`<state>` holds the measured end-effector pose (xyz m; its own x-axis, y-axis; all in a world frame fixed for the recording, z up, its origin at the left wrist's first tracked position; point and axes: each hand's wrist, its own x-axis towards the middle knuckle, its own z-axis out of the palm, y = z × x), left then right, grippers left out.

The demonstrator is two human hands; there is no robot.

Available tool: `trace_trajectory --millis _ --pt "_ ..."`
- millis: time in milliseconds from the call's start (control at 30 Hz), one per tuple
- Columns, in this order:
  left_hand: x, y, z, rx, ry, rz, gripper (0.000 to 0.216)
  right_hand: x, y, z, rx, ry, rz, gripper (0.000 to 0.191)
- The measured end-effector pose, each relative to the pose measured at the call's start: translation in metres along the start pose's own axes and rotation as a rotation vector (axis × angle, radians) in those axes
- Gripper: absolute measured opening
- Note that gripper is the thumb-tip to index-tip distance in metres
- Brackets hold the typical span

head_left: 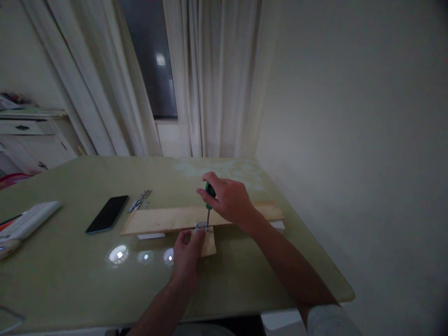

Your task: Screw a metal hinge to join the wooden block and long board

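A green-handled screwdriver (210, 190) stands nearly upright, its handle gripped by the fingers of my right hand (231, 198). Its tip meets the right side of a small metal hinge (200, 226). The hinge lies where a long wooden board (168, 218) meets a small wooden block (209, 245) at the board's near edge. With closed fingers, my left hand (188, 254) presses on the hinge and the small block. Any screw under the screwdriver tip is too small to make out.
White supports (151, 236) show beneath the long board. A black phone (108, 214) and several metal hinge pieces (140, 200) lie to the left on the glossy green table (87, 275). Farther left is a white object (31, 221). The wall (367, 140) runs along the table's right side.
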<state>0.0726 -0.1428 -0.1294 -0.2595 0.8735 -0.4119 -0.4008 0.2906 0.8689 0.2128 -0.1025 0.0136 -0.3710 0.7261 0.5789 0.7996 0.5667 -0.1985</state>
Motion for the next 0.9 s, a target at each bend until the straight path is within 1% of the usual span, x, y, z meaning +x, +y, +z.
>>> trace_trajectory --millis 67,100,133,167,233,267,300,333,367,433,467,500,533,567,633,700,733,800,867,900 --pt "0.001 -0.001 0.0 0.0 -0.008 0.009 0.052 -0.001 -0.002 -0.001 0.089 -0.013 -0.113 0.029" --pt "0.002 -0.002 0.0 -0.003 -0.014 0.017 0.052 -0.001 -0.003 -0.001 0.105 -0.01 -0.148 0.031" --pt "0.003 -0.003 -0.001 -0.008 -0.02 0.025 0.052 -0.002 -0.004 -0.001 0.087 -0.002 -0.146 0.032" --pt "0.003 -0.004 -0.001 -0.014 -0.024 0.029 0.053 -0.002 -0.004 -0.001 0.038 0.012 -0.1 0.031" --pt "0.004 -0.005 -0.001 -0.027 -0.027 0.028 0.053 -0.001 -0.002 0.0 -0.092 0.046 0.06 0.028" --pt "0.004 -0.005 -0.001 -0.027 -0.022 0.024 0.052 0.0 -0.001 0.001 -0.134 0.052 0.124 0.03" --pt "0.004 -0.005 -0.001 -0.023 -0.015 0.02 0.052 0.0 0.0 0.001 -0.144 0.052 0.15 0.032" --pt "0.003 -0.005 -0.001 -0.019 -0.01 0.016 0.052 0.001 0.0 0.001 -0.12 0.052 0.135 0.031" --pt "0.003 -0.004 -0.001 -0.018 -0.009 0.017 0.051 0.001 -0.001 0.001 -0.066 0.046 0.078 0.027" --pt "0.002 -0.003 -0.001 -0.019 -0.006 0.026 0.049 -0.001 -0.004 -0.001 0.08 0.018 -0.105 0.021" --pt "0.002 -0.003 -0.001 -0.019 -0.009 0.031 0.049 -0.002 -0.007 -0.003 0.135 0.001 -0.184 0.024" --pt "0.002 -0.003 -0.001 -0.018 -0.01 0.035 0.049 -0.003 -0.009 -0.005 0.157 -0.016 -0.231 0.026" --pt "0.002 -0.003 -0.001 -0.017 -0.009 0.037 0.05 -0.004 -0.01 -0.006 0.143 -0.028 -0.235 0.026" --pt "0.002 -0.003 -0.001 -0.017 -0.006 0.035 0.052 -0.004 -0.01 -0.008 0.098 -0.033 -0.196 0.024" --pt "0.002 -0.003 -0.001 -0.015 -0.007 0.027 0.053 -0.003 -0.006 -0.009 -0.013 -0.018 -0.04 0.024" --pt "0.003 -0.004 -0.001 -0.007 -0.004 0.021 0.053 -0.001 0.0 -0.008 -0.026 -0.002 0.068 0.027" --pt "0.003 -0.004 -0.001 -0.002 -0.003 0.021 0.052 0.0 0.003 -0.008 0.015 0.001 0.07 0.025" --pt "0.004 -0.005 -0.001 -0.003 -0.007 0.029 0.052 0.002 0.006 -0.009 0.135 -0.013 -0.022 0.017" --pt "0.004 -0.006 -0.002 -0.005 -0.015 0.034 0.052 0.002 0.007 -0.012 0.206 -0.006 -0.108 0.018" --pt "0.005 -0.007 -0.002 -0.001 -0.017 0.035 0.052 0.001 0.006 -0.014 0.215 0.019 -0.114 0.019"
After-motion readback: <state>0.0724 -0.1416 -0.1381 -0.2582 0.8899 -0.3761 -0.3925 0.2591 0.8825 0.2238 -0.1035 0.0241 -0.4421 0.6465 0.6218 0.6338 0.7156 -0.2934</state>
